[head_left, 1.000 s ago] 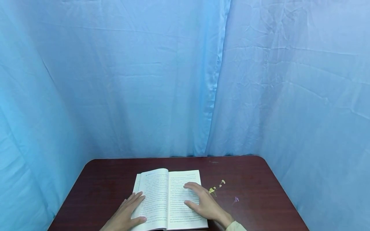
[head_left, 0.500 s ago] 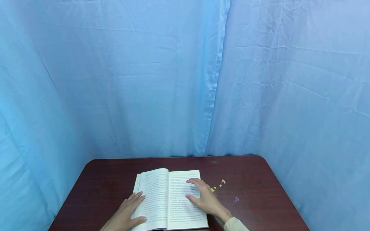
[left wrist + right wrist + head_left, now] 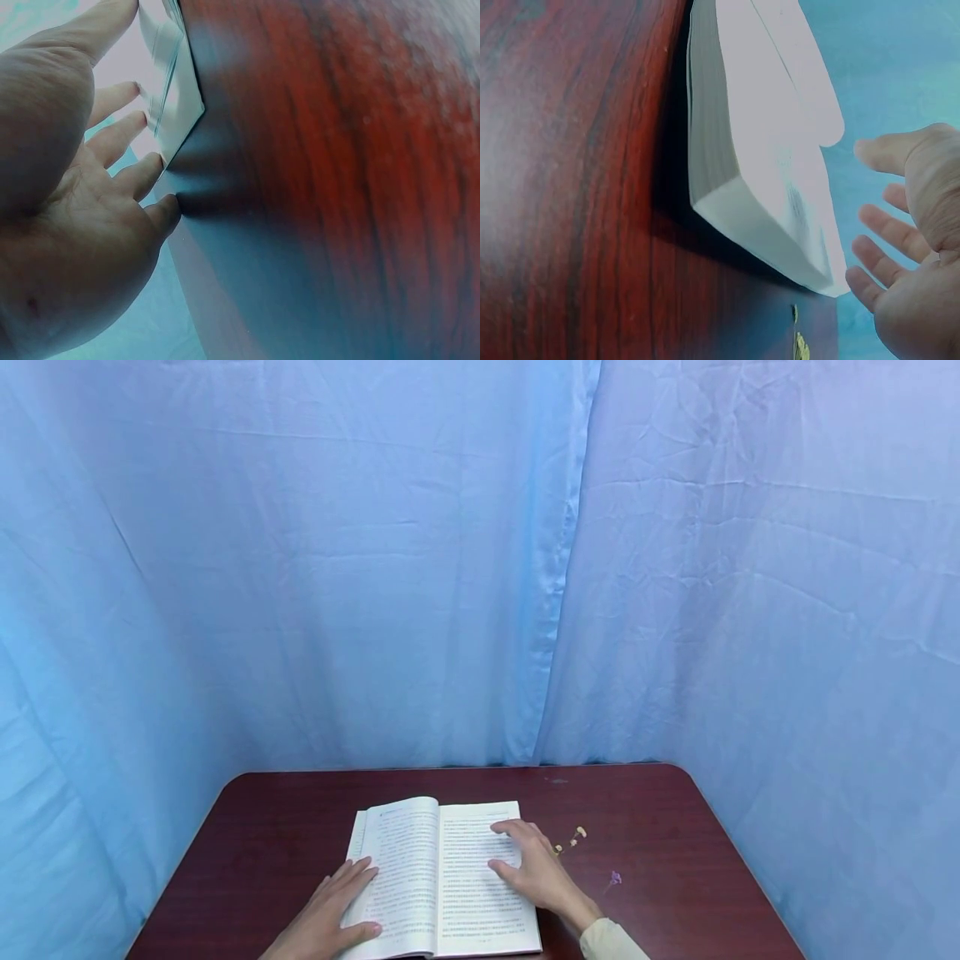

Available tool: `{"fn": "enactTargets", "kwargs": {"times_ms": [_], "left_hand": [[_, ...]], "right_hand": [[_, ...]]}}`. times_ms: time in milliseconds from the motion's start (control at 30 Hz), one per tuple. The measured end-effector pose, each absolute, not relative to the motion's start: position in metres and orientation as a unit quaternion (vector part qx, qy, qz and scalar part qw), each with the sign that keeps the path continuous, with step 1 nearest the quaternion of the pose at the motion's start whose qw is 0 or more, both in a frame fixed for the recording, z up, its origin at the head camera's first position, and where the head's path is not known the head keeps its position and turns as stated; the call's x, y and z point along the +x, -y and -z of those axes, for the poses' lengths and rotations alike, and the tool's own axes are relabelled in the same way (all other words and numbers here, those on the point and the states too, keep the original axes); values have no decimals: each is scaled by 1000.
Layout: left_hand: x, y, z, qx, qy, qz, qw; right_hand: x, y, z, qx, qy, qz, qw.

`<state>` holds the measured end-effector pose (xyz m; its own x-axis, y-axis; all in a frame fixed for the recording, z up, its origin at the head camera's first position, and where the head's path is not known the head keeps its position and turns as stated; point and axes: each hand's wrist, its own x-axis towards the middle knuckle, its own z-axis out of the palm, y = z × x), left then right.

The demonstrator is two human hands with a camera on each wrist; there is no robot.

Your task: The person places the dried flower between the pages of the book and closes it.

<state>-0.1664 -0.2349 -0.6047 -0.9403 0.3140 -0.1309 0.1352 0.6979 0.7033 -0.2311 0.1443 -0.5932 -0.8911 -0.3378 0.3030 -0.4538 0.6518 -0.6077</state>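
An open book (image 3: 476,902) with printed pages lies on the dark red-brown table, its left page bowed up near the spine. My left hand (image 3: 330,906) rests on the left page's outer edge, thumb apart from the fingers. Over the right page's outer edge hovers my right hand (image 3: 536,868), thumb and fingers spread and nothing between them. In the right wrist view, that hand (image 3: 911,247) stands apart from the thick page block (image 3: 712,127). A yellowish flower sprig (image 3: 577,835) sits just beyond the right hand, which may hide part of it. A small purple flower (image 3: 615,878) lies farther right.
The table (image 3: 675,827) has rounded far corners and bare surface on both sides of the book. Light blue curtains (image 3: 375,568) hang right behind its far edge and along both sides.
My right hand has shifted slightly right and away from me, covering more of the yellowish sprig. My left hand, the book and the purple flower stay in place.
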Motion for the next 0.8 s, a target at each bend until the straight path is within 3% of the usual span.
{"fn": "enactTargets", "kwargs": {"times_ms": [800], "left_hand": [[-167,235,604,122,-914,-366,124]], "right_hand": [[-249,-198,602,116,936,-325,70]]}}
